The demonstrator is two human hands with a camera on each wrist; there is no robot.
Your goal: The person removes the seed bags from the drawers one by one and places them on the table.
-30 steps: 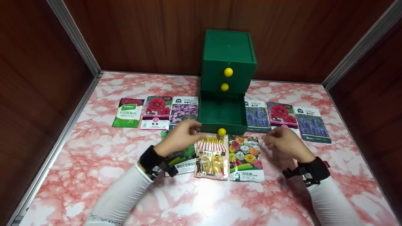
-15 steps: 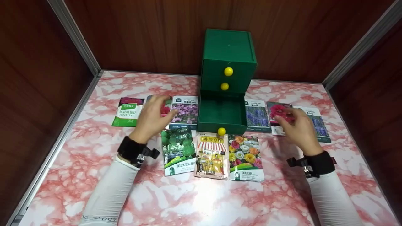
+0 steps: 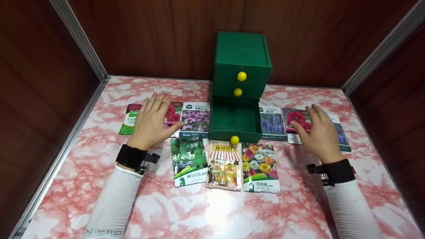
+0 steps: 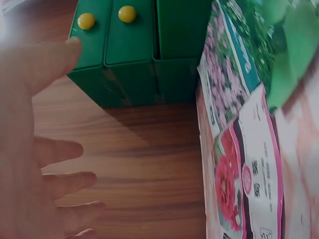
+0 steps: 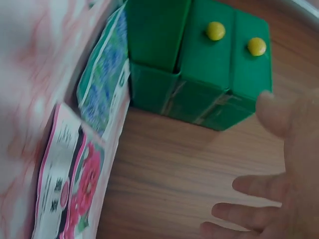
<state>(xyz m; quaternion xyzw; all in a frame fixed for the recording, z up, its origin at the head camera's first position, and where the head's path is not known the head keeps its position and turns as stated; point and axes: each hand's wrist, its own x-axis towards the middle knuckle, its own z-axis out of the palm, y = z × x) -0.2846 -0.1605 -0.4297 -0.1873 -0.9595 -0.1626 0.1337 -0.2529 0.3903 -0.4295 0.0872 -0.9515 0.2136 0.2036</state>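
Note:
My left hand [image 3: 154, 124], fingers straight and spread, hovers over a green-and-white seed packet [image 3: 127, 127] and a red-flower seed packet [image 4: 227, 184] on the left. In the left wrist view a gap separates it from the packets. My right hand [image 3: 319, 137] is also held up with extended fingers, above another red-flower seed packet [image 5: 84, 186] and a lavender-flower packet [image 3: 342, 139] that it partly covers. Neither hand holds anything. Between them stands a green drawer cabinet [image 3: 242, 49] with yellow knobs; its bottom drawer [image 3: 235, 116] is pulled out and nothing shows inside.
In front of the drawer lie a green-plant packet [image 3: 188, 161], a pink shop-picture packet [image 3: 224, 166] and a mixed-flower packet [image 3: 260, 167]. A purple-flower packet [image 3: 196, 119] and a lavender packet [image 3: 273, 122] flank the drawer. Brown wood panels [image 3: 159, 39] enclose the marbled table.
My left hand has moved left and away from the drawer front, its fingers straightening. The right hand has moved forward over the right-hand packets and opened out. The packets and cabinet stay put.

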